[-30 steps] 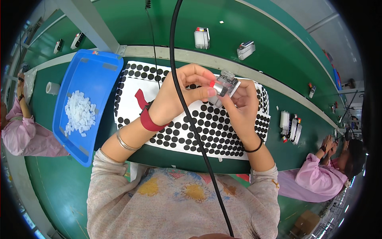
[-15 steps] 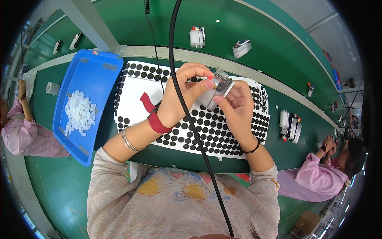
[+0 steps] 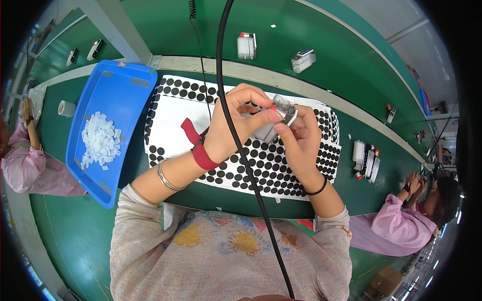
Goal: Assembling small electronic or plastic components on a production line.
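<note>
Both hands meet over a white sheet of black round stickers [image 3: 281, 170] on the green bench. My left hand [image 3: 236, 125] and my right hand [image 3: 301, 140] together hold a small clear plastic case with a grey part [image 3: 276, 118]. The left thumb and forefinger pinch at its top edge, while the right fingers cradle it from below. A red strap [image 3: 201, 153] and a metal bangle [image 3: 168, 178] circle my left wrist; a black band [image 3: 319, 189] is on my right wrist.
A blue tray [image 3: 115, 95] with several small white plastic pieces [image 3: 100, 140] lies at the left. A black cable [image 3: 236, 135] hangs across the middle. Clear cases [image 3: 246, 45] ride the belt behind; more stand at the right [image 3: 365, 159]. People in pink [image 3: 406, 226] work on both sides.
Both hands have shifted slightly left and closer together with the case; the left fingers now pinch its top edge.
</note>
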The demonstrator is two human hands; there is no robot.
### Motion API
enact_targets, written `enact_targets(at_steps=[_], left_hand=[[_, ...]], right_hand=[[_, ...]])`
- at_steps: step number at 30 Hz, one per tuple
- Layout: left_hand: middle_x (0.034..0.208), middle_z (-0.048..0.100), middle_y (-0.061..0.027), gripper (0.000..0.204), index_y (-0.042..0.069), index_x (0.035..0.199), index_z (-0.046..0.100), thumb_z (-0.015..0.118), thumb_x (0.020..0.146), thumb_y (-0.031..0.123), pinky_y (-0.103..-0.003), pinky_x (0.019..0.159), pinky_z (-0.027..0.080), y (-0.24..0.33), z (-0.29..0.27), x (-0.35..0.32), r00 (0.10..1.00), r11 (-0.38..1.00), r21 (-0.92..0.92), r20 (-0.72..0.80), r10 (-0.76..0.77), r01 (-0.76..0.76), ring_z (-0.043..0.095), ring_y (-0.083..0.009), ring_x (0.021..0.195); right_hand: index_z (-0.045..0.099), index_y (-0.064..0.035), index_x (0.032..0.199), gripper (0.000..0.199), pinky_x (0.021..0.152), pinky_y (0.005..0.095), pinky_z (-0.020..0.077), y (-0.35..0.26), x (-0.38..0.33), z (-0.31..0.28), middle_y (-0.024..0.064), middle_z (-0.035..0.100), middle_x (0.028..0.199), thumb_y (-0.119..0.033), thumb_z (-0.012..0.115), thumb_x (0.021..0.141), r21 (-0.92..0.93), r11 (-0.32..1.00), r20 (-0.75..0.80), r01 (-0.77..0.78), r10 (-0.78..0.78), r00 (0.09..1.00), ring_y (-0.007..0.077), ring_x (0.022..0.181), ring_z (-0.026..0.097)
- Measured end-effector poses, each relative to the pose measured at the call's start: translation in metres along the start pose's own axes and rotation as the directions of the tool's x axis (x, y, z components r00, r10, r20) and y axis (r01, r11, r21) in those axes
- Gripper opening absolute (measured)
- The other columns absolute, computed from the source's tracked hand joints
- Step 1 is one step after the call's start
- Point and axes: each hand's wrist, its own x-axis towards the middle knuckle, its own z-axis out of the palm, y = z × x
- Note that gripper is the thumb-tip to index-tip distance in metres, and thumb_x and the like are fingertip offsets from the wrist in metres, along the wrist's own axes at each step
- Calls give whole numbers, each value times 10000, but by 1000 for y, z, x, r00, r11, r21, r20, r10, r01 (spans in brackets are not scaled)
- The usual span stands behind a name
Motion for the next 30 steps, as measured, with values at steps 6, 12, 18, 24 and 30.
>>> enact_targets(at_steps=[6,12,18,24,30], left_hand=[[1013,516,-74,197,8,900,588,668,720,13,-292,817,447,12,-1,2,999,998,60,13,30,-30,537,-137,893],[992,546,-87,180,16,889,611,657,728,83,-292,794,433,17,-1,0,983,924,336,47,179,-184,546,-175,897],[890,570,-54,155,60,770,631,705,680,162,-313,723,402,13,-2,2,937,840,444,-6,350,-311,521,-225,800],[873,555,-38,148,74,751,627,707,675,173,-318,703,399,13,-2,2,935,808,497,20,354,-316,496,-229,799],[891,552,-23,176,90,745,631,722,650,206,-326,707,402,20,-5,3,898,733,546,88,430,-405,495,-230,811]], right_hand=[[452,25,1131,367,791,241,465,-1,5,-2,150,608,991,46,579,787,232,971,10,-54,53,999,144,901,587],[432,21,1192,444,807,245,460,-7,4,-3,152,601,1016,60,582,776,176,983,32,-59,54,998,152,932,578],[437,25,1184,438,815,254,459,-6,2,-2,147,598,1026,60,587,774,176,983,36,-41,35,999,151,935,575],[434,37,1187,449,818,261,461,-4,1,0,151,593,1032,71,588,766,189,982,23,-25,21,1000,157,945,572],[433,53,1188,476,832,271,470,-6,0,-1,172,565,1083,95,593,742,334,942,1,-45,47,999,190,977,570]])
